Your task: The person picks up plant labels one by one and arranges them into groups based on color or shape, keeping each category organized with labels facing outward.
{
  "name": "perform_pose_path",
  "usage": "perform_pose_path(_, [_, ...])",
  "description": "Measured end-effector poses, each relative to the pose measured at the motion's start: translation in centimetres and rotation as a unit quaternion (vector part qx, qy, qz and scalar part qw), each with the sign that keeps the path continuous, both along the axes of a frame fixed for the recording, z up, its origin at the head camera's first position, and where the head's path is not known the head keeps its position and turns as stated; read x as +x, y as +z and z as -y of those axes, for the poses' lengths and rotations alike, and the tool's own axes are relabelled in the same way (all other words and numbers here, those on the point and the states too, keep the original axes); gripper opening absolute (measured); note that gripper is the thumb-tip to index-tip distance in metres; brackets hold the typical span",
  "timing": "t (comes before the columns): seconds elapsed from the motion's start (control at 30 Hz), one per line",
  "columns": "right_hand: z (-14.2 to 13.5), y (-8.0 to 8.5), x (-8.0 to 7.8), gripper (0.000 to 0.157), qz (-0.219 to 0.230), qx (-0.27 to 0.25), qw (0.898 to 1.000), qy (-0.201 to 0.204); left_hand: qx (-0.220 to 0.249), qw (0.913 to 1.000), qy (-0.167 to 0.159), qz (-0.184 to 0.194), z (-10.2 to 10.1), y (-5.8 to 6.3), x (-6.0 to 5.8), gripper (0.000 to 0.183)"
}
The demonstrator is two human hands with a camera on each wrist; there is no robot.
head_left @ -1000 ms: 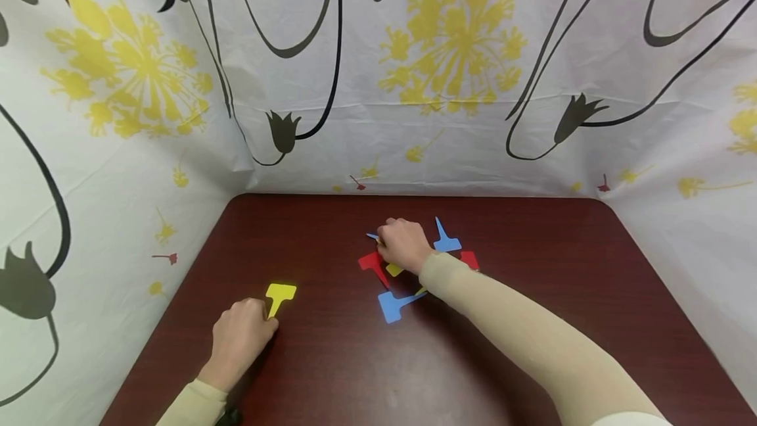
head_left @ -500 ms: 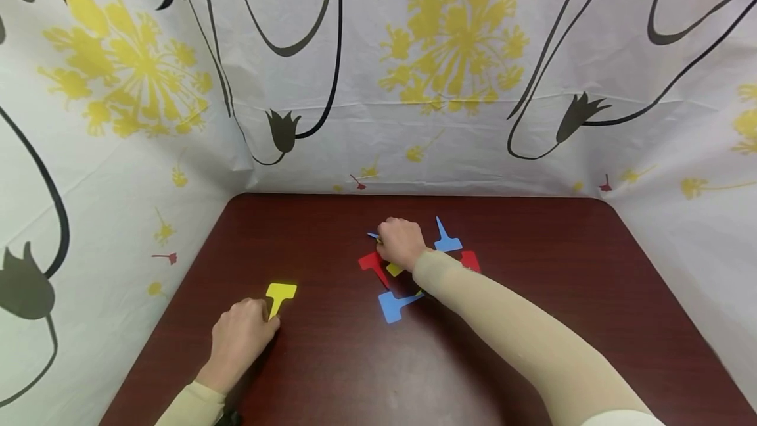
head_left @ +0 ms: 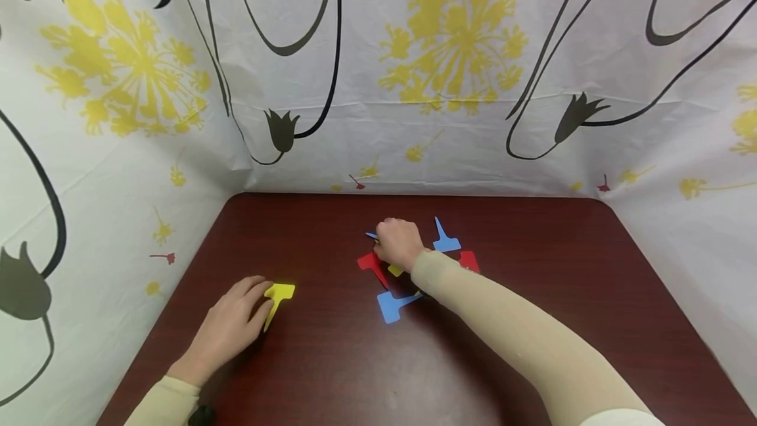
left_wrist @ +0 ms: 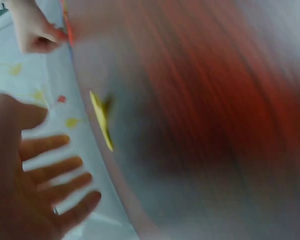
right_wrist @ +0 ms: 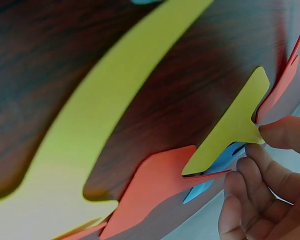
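In the head view a yellow T-shaped plant label [head_left: 280, 296] lies on the left of the dark wood table. My left hand [head_left: 227, 321] is beside it, fingers extended and slightly spread. The left wrist view shows that hand [left_wrist: 50, 175] apart from the same yellow label [left_wrist: 103, 122]. Over the cluster of labels, my right hand [head_left: 399, 243] pinches another yellow plant label [right_wrist: 230, 120] by its stem between thumb and fingers. Close around it lie a red label [right_wrist: 150, 187], a blue one [right_wrist: 225, 161] beneath the yellow, and a nearer yellow label [right_wrist: 115, 90].
A blue label [head_left: 446, 243] and a red label [head_left: 469, 260] lie to the right of the right hand. Nearer me is another blue label [head_left: 390, 307], left of the right sleeve [head_left: 503, 321]. Patterned white cloth [head_left: 355, 84] hangs around the table's far and side edges.
My left hand has let go of the yellow plant label; its fingers have straightened and moved slightly left, while the label stays on the table. The right hand has barely moved.
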State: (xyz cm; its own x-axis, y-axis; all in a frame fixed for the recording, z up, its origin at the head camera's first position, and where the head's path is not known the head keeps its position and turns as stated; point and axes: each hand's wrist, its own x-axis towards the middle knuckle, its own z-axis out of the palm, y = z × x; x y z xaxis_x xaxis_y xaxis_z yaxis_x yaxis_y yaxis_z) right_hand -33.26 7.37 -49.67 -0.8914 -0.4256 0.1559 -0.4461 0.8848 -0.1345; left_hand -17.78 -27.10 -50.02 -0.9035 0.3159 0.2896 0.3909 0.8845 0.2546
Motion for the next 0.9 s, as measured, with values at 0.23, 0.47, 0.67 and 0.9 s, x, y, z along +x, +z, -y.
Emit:
perform_pose_path(0.23, [-0.1, 0.1, 0.1, 0.028, -0.019, -0.005, 1.000, 0.013, -0.039, 0.9914, -0.090, 0.086, 2.6, -0.7, 0.0, 0.066])
perform_pose_path(0.47, [-0.4, 0.2, 0.0, 0.031, -0.048, 0.000, 0.998, 0.029, -0.056, 0.9879, -0.107, 0.098, 3.6, -1.3, 0.3, 0.071])
perform_pose_path(0.67, [-0.6, 0.6, 0.1, 0.023, -0.063, 0.013, 0.997, 0.048, -0.060, 0.9857, -0.132, 0.086, 3.5, -1.5, 0.3, 0.068])
perform_pose_path(0.9, [-0.6, 0.9, 0.3, 0.016, -0.094, 0.012, 0.991, 0.091, -0.072, 0.9841, -0.143, 0.076, 3.5, -1.8, 0.3, 0.066])
